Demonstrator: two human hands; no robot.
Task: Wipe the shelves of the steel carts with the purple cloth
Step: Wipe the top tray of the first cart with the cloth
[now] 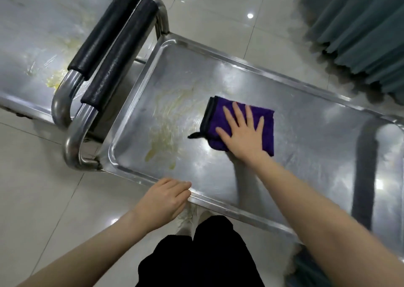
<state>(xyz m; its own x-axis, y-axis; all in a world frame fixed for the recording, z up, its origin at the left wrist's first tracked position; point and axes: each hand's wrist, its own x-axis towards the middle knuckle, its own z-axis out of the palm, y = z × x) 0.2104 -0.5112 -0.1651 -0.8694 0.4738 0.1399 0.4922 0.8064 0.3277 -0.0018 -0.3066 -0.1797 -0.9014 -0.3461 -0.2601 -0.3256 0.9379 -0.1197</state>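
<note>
**Right hand pressing the cloth flat on the cart shelf**

The right hand point(242, 138) is pressing down on the purple cloth point(215, 116), which is lying folded near the middle of the frame on the steel shelf point(306, 133). Its fingers point(249, 116) are lying straight and spread apart on top of the cloth. A black edge and a small black loop are showing on the cloth's left side.

Left of the cloth, and apart from it, a yellowish smear point(166, 120) is streaking the shelf.

The left hand point(162, 199) is holding the shelf's near rim at the lower middle of the frame. Its fingers point(181, 188) are bending together over the edge, and the thumb is hidden.

At the upper left, two black padded handles point(118, 52) are running side by side on steel tubing, between the shelf and a second cart point(32, 35). A second smear point(54, 79), also yellowish, is lying on that cart.

A green curtain point(360, 31) is hanging at the upper right. Pale glossy floor point(32, 188) tiles are showing around both carts, and the person's dark clothing is filling the bottom middle.
</note>
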